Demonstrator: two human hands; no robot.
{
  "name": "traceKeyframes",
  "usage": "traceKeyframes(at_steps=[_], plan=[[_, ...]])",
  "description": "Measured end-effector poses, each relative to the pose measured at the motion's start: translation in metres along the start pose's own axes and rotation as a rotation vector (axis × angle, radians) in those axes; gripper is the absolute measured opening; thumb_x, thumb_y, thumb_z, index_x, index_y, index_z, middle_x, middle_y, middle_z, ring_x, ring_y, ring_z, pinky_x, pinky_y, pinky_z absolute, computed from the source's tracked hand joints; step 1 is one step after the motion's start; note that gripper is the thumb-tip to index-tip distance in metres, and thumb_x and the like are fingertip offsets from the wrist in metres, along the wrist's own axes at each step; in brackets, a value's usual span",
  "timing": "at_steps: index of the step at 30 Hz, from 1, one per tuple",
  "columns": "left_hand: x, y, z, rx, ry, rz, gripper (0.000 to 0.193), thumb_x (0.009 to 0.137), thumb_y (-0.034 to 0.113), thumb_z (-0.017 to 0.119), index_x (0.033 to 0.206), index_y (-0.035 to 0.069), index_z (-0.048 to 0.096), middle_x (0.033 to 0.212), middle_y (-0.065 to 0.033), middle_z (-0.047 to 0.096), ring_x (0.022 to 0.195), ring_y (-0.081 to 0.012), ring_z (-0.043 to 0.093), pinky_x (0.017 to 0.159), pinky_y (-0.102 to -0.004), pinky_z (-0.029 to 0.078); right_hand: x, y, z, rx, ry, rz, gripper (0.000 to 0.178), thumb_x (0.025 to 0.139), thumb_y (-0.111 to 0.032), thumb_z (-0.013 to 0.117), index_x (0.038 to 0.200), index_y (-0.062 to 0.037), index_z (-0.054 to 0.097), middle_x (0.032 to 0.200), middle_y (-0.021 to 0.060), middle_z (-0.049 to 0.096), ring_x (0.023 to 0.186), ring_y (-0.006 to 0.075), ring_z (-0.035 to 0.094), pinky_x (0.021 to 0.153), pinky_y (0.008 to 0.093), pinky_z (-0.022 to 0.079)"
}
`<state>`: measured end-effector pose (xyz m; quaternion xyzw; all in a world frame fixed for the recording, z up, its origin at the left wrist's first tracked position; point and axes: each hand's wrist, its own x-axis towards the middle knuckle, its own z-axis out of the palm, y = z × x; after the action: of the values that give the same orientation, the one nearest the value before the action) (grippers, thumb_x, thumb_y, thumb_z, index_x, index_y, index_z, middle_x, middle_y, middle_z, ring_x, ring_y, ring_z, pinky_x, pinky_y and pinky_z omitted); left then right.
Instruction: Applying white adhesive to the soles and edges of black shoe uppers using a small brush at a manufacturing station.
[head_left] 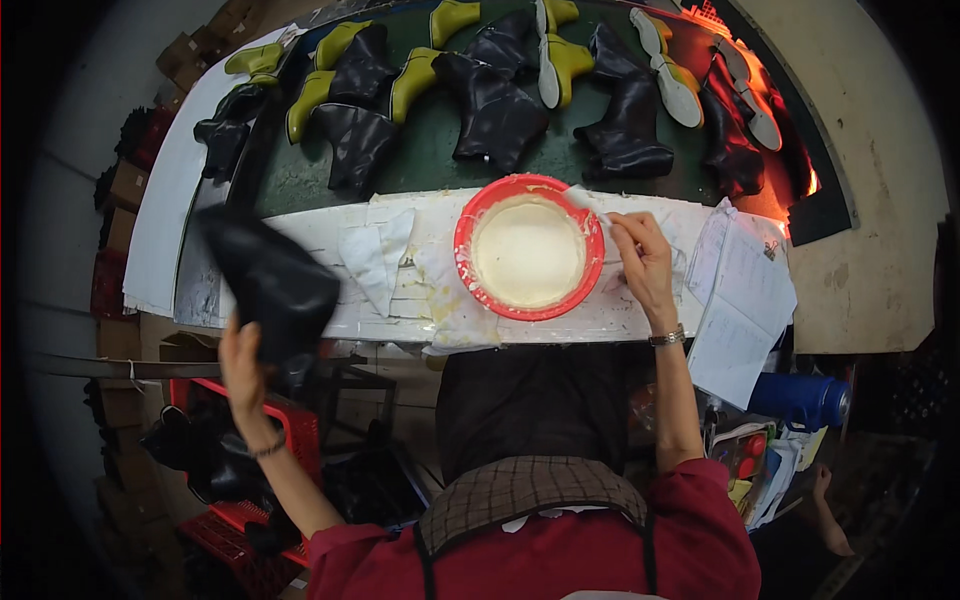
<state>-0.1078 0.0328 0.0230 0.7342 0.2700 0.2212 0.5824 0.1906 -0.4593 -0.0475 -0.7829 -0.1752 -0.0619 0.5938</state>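
My left hand is closed on a black leather boot upper, held in the air over the left part of the white work surface. Motion blurs the upper a little. At the right rim of a red bowl, my right hand pinches a pale, flat tool, whose exact kind I cannot make out. The tool's end lies at the bowl's edge. Smooth cream-coloured paste fills much of the bowl, with smears round its rim.
Several black boot uppers and yellow-green soled shoe parts lie across a green surface beyond the bowl. Orange light falls at the far right. Nearer are a notebook, a blue flask and a red crate. Another person's arm shows lower right.
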Motion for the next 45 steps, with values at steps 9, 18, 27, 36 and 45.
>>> traceKeyframes(at_steps=[9, 18, 27, 36, 45], plan=[[0.073, -0.013, 0.107, 0.59, -0.363, 0.045, 0.081, 0.095, 0.04, 0.07, 0.155, -0.002, 0.035, 0.125, -0.0287, 0.065, 0.109, -0.0318, 0.067, 0.096, -0.0353, 0.051, 0.0, -0.068, 0.029, -1.011, -0.355, -0.369, 0.012, 0.083, -0.019, 0.075, 0.091, -0.0102, 0.077, 0.084, 0.0053, 0.064, 0.075, 0.0266, 0.068, 0.064, 0.0405, 0.052], [0.085, -0.006, 0.14, 0.615, -0.023, 0.307, 0.077, 0.073, 0.022, 0.073, 0.141, -0.004, 0.049, 0.115, -0.0278, 0.069, 0.106, -0.0435, 0.068, 0.096, -0.0424, 0.053, -0.023, -0.08, -0.001, -0.534, -0.133, -0.13, 0.011, 0.085, -0.019, 0.078, 0.091, -0.0092, 0.078, 0.08, 0.0063, 0.065, 0.068, 0.0233, 0.066, 0.059, 0.0353, 0.049], [0.029, 0.098, 0.151, 0.269, -0.642, -0.115, 0.026, 0.085, 0.012, 0.079, 0.104, -0.005, 0.073, 0.086, -0.0044, 0.074, 0.077, -0.0095, 0.067, 0.073, -0.0255, 0.054, -0.005, -0.084, 0.002, -0.156, -0.169, -0.175, 0.017, 0.083, -0.017, 0.081, 0.097, -0.0087, 0.078, 0.085, 0.0037, 0.066, 0.07, 0.0207, 0.062, 0.065, 0.0325, 0.045], [0.012, 0.112, 0.161, 0.038, -0.646, -0.184, 0.02, 0.084, 0.01, 0.081, 0.097, -0.004, 0.074, 0.083, -0.0035, 0.073, 0.074, -0.0078, 0.066, 0.071, -0.0217, 0.053, 0.014, -0.107, 0.028, -0.214, -0.207, -0.507, 0.017, 0.079, -0.013, 0.083, 0.095, -0.0111, 0.079, 0.089, 0.0003, 0.067, 0.087, 0.0143, 0.059, 0.083, 0.0315, 0.038], [0.009, 0.094, 0.157, -0.135, -0.368, -0.026, 0.017, 0.088, 0.008, 0.078, 0.099, -0.003, 0.073, 0.086, -0.0044, 0.074, 0.076, -0.0079, 0.066, 0.071, -0.022, 0.053, -0.018, -0.108, 0.043, -0.105, -0.161, -0.415, 0.017, 0.079, -0.012, 0.084, 0.095, -0.0124, 0.08, 0.088, -0.0014, 0.067, 0.078, 0.0131, 0.057, 0.083, 0.0304, 0.037]])
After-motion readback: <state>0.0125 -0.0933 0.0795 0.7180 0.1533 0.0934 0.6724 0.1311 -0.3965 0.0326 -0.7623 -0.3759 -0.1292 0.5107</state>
